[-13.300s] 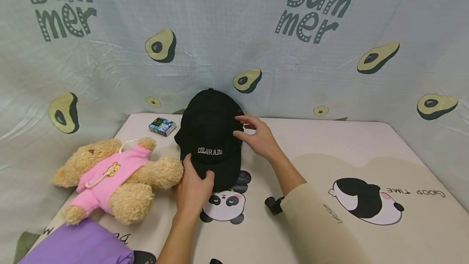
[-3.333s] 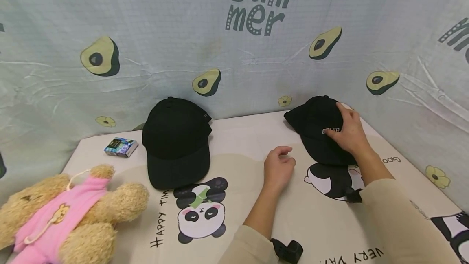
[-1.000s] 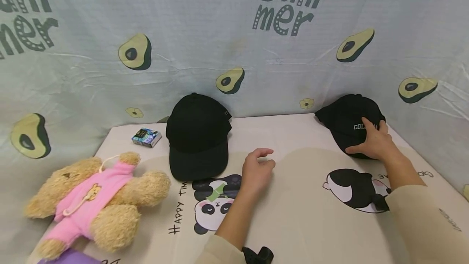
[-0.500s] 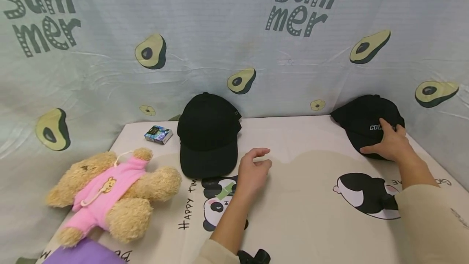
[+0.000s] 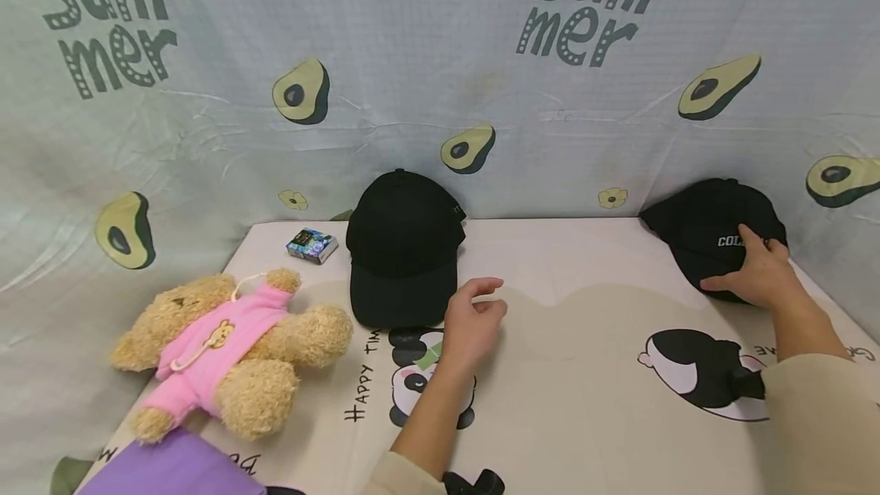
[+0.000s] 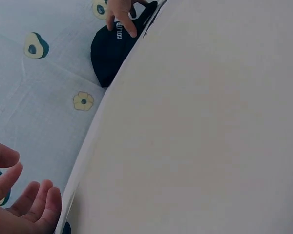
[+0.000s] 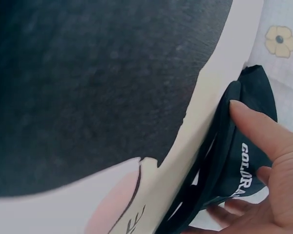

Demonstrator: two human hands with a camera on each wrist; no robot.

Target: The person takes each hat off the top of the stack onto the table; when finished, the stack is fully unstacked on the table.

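My right hand holds a black baseball cap lettered COLORADO at the far right of the table. In the right wrist view the thumb presses near the base of the cap's brim, and other fingers reach round its side, partly hidden. A second black baseball cap, with no lettering on its front, stands at the back middle, brim toward me. My left hand hovers just right of that cap's brim with loosely bent fingers. Nothing is between its fingers in the left wrist view.
A teddy bear in a pink hoodie lies at the left, beside a purple item at the front. A small blue box sits at the back left. A printed curtain hangs behind the panda-patterned table cover.
The COLORADO cap was at the back middle under both hands; now it is at the far right with the right hand. The plain cap shows in that middle spot. Lately mainly the view shifts.
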